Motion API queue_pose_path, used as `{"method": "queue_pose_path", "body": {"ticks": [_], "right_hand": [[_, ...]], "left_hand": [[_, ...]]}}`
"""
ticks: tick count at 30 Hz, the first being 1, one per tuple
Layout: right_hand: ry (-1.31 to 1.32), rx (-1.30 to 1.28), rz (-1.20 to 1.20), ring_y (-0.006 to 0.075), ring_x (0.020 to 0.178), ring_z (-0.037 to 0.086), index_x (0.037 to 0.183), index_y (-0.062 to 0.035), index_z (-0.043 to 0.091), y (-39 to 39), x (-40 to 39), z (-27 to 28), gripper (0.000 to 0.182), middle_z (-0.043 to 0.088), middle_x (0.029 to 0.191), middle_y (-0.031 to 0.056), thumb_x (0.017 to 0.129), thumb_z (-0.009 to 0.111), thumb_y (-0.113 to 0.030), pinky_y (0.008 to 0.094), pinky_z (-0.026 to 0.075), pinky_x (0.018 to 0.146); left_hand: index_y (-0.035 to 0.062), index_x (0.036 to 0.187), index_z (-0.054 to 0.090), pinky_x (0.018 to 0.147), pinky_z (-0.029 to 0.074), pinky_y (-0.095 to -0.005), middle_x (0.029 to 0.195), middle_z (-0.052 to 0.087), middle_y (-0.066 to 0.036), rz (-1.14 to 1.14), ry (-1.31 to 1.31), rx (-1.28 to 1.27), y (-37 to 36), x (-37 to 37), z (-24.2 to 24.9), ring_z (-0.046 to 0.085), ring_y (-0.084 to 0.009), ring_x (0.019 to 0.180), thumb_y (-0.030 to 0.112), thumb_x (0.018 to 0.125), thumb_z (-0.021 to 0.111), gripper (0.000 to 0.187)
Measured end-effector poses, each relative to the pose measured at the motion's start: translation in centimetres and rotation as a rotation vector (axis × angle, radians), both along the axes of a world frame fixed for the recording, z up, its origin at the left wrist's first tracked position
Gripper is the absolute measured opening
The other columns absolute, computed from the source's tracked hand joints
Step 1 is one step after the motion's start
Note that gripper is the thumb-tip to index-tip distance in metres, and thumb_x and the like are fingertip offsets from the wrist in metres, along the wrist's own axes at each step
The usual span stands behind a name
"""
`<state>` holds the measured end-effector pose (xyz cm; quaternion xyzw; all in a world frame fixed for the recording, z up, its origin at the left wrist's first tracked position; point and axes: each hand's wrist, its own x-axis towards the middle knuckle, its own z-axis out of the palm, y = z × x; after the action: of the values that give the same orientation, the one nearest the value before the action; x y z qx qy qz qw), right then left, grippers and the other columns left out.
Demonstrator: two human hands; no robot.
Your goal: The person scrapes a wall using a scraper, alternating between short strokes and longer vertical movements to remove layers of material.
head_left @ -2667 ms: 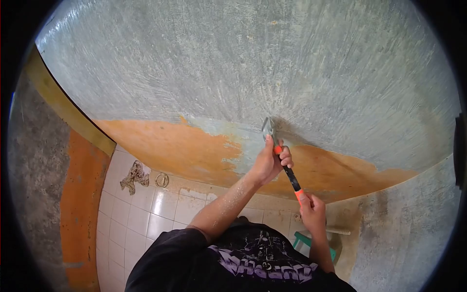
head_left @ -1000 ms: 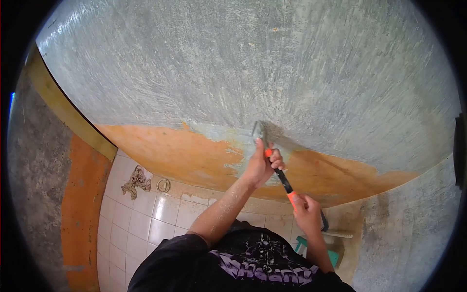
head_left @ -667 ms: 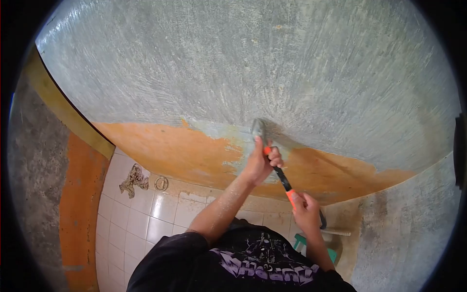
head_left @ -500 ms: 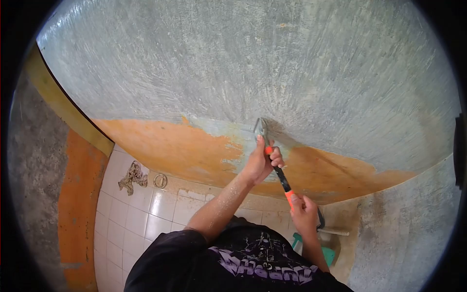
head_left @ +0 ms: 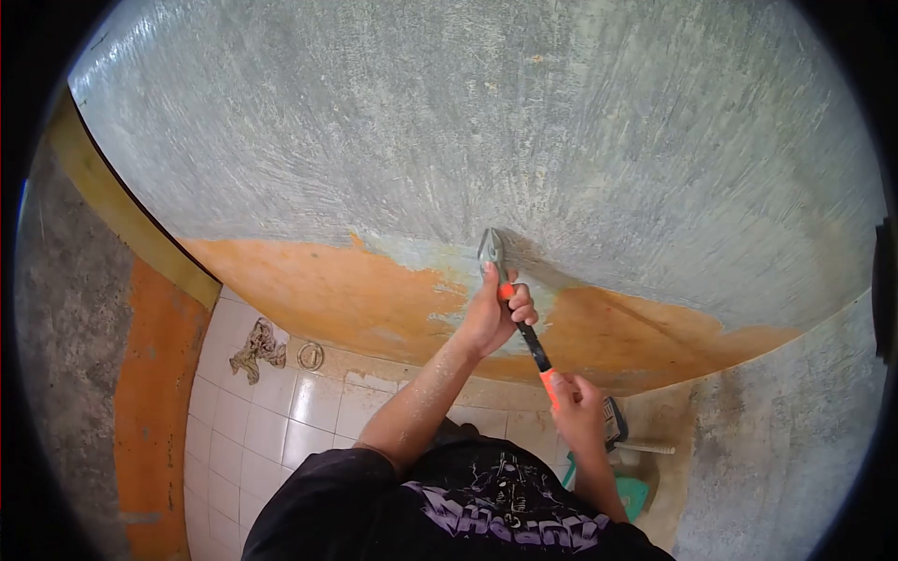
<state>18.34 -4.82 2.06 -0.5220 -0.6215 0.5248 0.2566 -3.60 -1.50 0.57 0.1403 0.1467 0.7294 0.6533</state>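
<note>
I hold a scraper (head_left: pixel 513 304) in both hands, its metal blade pressed flat against the wall (head_left: pixel 486 122) right at the ragged edge where the orange paint (head_left: pixel 337 285) gives way to bare grey plaster. My left hand (head_left: pixel 494 313) is wrapped tight around the upper part of the handle, just under the blade, with the fingers curled over the orange collar. My right hand (head_left: pixel 575 411) has a closed grip on the lower end of the black handle, near its orange butt. The tool slants from upper left down to lower right between the two hands. Below, the white tiled floor (head_left: pixel 253 421) carries a crumpled rag (head_left: pixel 257 348) and, just beside it, a round drain (head_left: pixel 311 355). A green stool (head_left: pixel 629 491) stands by my right forearm.
</note>
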Motion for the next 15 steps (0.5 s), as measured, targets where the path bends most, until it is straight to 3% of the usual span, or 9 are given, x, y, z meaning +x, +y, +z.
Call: {"method": "queue_pose_path", "body": {"ticks": [6, 10, 15], "right_hand": [[0.196, -0.129, -0.040, 0.0052, 0.047, 0.048, 0.095, -0.0001, 0.064, 0.5, 1.4, -1.1, 0.030, 0.054, 0.057, -0.0008, 0.095, 0.065, -0.030, 0.0226, 0.034, 0.043], [0.057, -0.014, 0.009, 0.0038, 0.045, 0.045, 0.092, 0.0002, 0.064, -0.2, -0.3, -0.1, 0.028, 0.052, 0.056, -0.0020, 0.095, 0.065, -0.028, 0.0217, 0.031, 0.041], [0.161, -0.068, -0.012, 0.0044, 0.046, 0.046, 0.093, 0.0006, 0.064, 0.9, 1.9, -1.3, 0.029, 0.052, 0.056, -0.0019, 0.095, 0.065, -0.028, 0.0227, 0.032, 0.042]], "left_hand": [[0.0174, 0.103, 0.042, 0.064, 0.034, -0.0302, 0.066, 0.032, 0.004, 0.027, 0.017, -0.035, 0.4, 1.4, 0.2, 0.031, -0.0110, 0.057, 0.065, 0.099, 0.027, 0.050], [0.0175, 0.102, 0.042, 0.064, 0.033, -0.0302, 0.067, 0.031, 0.004, 0.028, 0.016, -0.048, -0.2, 0.2, 0.3, 0.031, -0.0108, 0.058, 0.065, 0.099, 0.027, 0.050], [0.0177, 0.101, 0.041, 0.064, 0.034, -0.0299, 0.066, 0.030, 0.004, 0.058, 0.016, -0.051, 0.5, 1.9, 0.6, 0.030, -0.0106, 0.057, 0.065, 0.098, 0.027, 0.049]]}}
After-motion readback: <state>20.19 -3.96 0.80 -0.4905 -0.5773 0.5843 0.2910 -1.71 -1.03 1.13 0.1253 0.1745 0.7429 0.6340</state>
